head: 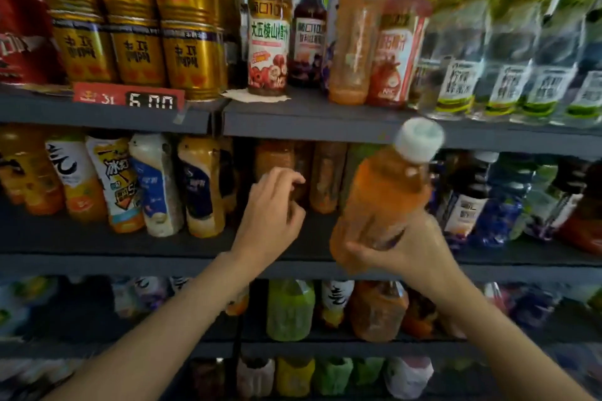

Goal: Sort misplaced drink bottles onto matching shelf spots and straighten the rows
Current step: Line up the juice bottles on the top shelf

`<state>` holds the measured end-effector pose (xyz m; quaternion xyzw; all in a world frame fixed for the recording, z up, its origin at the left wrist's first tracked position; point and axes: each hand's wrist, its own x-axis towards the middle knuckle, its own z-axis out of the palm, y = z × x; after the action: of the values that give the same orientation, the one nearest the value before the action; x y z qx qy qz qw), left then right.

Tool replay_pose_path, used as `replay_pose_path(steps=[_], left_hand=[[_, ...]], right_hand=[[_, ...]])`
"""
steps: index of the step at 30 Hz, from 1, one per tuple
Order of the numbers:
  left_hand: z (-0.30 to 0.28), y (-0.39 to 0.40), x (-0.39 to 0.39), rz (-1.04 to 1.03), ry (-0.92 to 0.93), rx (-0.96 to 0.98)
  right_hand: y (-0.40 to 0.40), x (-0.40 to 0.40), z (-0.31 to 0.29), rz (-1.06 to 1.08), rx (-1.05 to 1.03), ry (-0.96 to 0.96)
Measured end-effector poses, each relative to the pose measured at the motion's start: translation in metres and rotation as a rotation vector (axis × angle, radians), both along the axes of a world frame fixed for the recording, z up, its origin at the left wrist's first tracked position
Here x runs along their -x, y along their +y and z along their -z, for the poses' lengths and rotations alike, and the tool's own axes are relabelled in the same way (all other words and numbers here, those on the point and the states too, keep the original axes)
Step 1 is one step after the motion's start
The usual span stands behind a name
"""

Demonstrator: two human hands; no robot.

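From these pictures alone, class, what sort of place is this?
Most likely a shop's drinks aisle: shelves packed with rows of gold cans and water bottles, plus a price tag clipped to the shelf edge.

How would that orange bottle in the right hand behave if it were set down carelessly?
The orange bottle looks nearly full, so probably heavy for its size. It is tall and narrow, so likely to tip. Round, it may roll. The right hand grips only its base.

Orange, gold, grey
Orange bottle [381, 202], white cap [419, 139]; gold cans [136, 26]; grey shelf [309, 115]; red tag [128, 98].
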<state>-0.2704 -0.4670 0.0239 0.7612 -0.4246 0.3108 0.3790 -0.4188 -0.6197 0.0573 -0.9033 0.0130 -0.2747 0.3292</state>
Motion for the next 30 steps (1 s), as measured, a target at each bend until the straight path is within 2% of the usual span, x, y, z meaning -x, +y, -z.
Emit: replay_pose_path(steps=[3, 5, 9, 14, 17, 20, 22, 25, 28, 30], left_hand=[[0.015, 0.007, -0.004, -0.079, 0.102, -0.089], [0.018, 0.017, -0.004, -0.118, 0.104, -0.111], [0.013, 0.035, 0.006, -0.155, 0.072, -0.092], [-0.007, 0.055, 0.016, -0.159, -0.04, -0.045], [-0.022, 0.061, 0.021, -0.091, -0.089, -0.032], [-0.051, 0.058, 0.021, -0.026, -0.058, 0.059], [-0.084, 0.051, 0.018, 0.002, -0.041, 0.176], [-0.135, 0.036, 0.002, 0.038, 0.033, 0.302], [-0.166, 0.021, -0.025, -0.01, 0.178, 0.293], [-0.175, 0.011, -0.045, -0.073, 0.289, 0.243]], right_hand=[[-0.015, -0.027, 0.05, 0.103, 0.042, 0.131], [-0.013, -0.049, 0.064, 0.162, 0.015, 0.172], [0.004, -0.094, 0.058, 0.278, -0.154, 0.196], [0.027, -0.128, 0.044, 0.46, -0.119, 0.346], [0.029, -0.125, 0.038, 0.416, -0.074, 0.519], [0.03, -0.091, 0.007, 0.202, 0.117, 0.676], [0.033, -0.063, -0.038, 0.065, 0.107, 0.62], [0.046, -0.024, -0.117, -0.01, 0.015, 0.388], [0.04, -0.02, -0.161, 0.073, -0.016, 0.137], [0.03, -0.036, -0.171, 0.147, -0.032, 0.039]])
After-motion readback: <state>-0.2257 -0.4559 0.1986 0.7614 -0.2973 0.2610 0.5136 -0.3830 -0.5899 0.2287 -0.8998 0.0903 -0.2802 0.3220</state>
